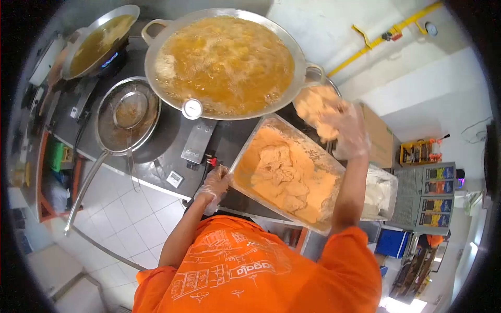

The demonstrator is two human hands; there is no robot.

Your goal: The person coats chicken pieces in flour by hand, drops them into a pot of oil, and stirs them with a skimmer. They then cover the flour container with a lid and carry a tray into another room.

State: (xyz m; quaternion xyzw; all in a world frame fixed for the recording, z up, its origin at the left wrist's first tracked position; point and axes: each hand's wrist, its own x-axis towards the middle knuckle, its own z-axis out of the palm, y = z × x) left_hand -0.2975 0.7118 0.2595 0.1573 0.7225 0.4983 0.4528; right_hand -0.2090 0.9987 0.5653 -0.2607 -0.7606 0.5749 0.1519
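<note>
Black counter (169, 136) | gloved left hand (213, 189) closed on clear rectangular plastic tray (277, 208) | gloved right hand (353, 131) half-curled round orange-floured pieces (317, 108); light grip spares coating

On my orange shirt (224, 281), in the lower middle of the frame, white print shows letters like "agala"; I can't make out the rest. The stove panel (199, 141) near the center seems to read "Rinnai". The digits on the small white timer (175, 179) are too small to read.
</note>
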